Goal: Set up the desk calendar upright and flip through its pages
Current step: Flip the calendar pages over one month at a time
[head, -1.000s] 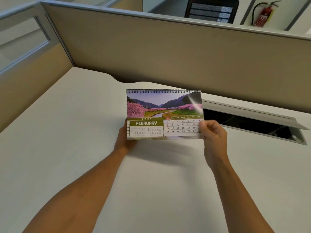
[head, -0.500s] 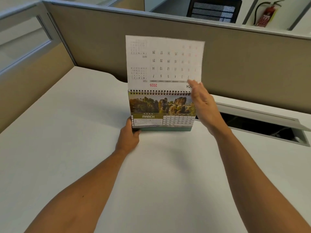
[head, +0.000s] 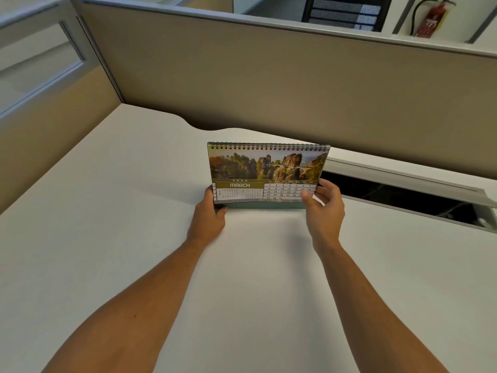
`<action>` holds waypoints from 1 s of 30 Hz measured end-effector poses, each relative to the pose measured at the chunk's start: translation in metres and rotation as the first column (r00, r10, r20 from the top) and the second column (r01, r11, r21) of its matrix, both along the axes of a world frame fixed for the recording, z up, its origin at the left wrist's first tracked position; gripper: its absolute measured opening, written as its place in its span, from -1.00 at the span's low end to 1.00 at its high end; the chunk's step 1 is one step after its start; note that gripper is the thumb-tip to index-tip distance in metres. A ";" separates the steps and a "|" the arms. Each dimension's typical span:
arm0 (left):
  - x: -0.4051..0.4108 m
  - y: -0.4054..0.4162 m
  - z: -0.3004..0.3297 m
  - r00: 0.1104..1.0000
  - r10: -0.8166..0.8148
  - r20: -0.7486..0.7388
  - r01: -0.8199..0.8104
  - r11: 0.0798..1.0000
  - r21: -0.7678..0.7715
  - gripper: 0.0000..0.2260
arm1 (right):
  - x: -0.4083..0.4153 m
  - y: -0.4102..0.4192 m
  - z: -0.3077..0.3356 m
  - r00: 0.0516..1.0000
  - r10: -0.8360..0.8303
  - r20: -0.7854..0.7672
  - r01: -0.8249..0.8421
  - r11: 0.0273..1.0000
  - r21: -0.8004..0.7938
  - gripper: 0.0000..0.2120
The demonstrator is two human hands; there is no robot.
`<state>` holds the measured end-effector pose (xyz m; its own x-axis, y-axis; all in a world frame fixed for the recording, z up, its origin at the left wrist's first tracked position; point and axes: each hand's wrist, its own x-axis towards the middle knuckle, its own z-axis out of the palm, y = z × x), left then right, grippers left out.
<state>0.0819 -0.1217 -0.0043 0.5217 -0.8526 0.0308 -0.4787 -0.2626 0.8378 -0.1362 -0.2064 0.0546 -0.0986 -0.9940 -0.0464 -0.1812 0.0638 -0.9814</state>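
Observation:
The spiral-bound desk calendar [head: 265,170] stands upright on the white desk [head: 107,211], showing the MARCH page with a photo of rock cliffs and a bridge. My left hand [head: 208,214] grips its lower left corner, thumb in front. My right hand [head: 324,208] is at the lower right corner, thumb on the front of the page and fingers curled behind its edge. The pages turned to the back are hidden.
A beige partition [head: 269,84] runs behind the desk and along the left. An open cable tray [head: 403,195] with a raised lid sits in the desk right of the calendar. A black chair back [head: 347,13] and a red fire extinguisher [head: 430,20] lie beyond the partition.
The February page went up and over the spiral to the back, leaving March in front. My right hand came back down from the top to the lower right corner. The left hand stayed.

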 end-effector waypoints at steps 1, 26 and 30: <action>0.000 0.000 0.000 1.000 0.000 0.000 0.000 1.000 -0.001 -0.56 | -0.001 -0.001 -0.001 1.000 -0.008 -0.013 0.008 1.000 -0.003 -0.61; 0.005 0.004 -0.005 0.999 -0.044 -0.008 0.043 0.993 -0.111 -0.52 | -0.031 0.014 -0.002 0.980 -0.033 -0.196 0.013 0.995 -0.099 -0.89; 0.007 0.003 -0.006 0.984 -0.025 -0.178 0.005 0.994 -0.113 -0.71 | -0.035 0.019 0.005 0.988 -0.017 -0.155 -0.007 0.988 -0.151 -0.81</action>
